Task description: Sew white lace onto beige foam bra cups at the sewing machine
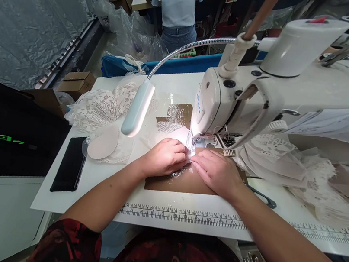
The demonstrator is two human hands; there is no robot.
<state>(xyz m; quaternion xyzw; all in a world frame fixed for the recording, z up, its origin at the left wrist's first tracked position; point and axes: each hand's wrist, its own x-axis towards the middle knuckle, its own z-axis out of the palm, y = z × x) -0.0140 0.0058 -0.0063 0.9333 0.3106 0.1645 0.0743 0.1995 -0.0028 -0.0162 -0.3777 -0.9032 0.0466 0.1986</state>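
Observation:
My left hand (166, 157) is curled shut, pinching a small piece of white lace (190, 151) just in front of the needle of the white sewing machine (218, 102). Beside it, my right hand (217, 172) lies on the brown pad (180, 182), its fingertips pressing the same lace piece from the right. The lamp head (137, 108) on a flexible neck lights the spot. More lace (171, 127) lies behind my left hand.
A pile of white lace pieces (99, 109) and a round pad (102, 145) lie left, a black phone (70, 163) by the table's left edge. More lace (291, 161) heaps on the right. A ruler strip (181, 214) runs along the front. A person (180, 5) stands at a far bench.

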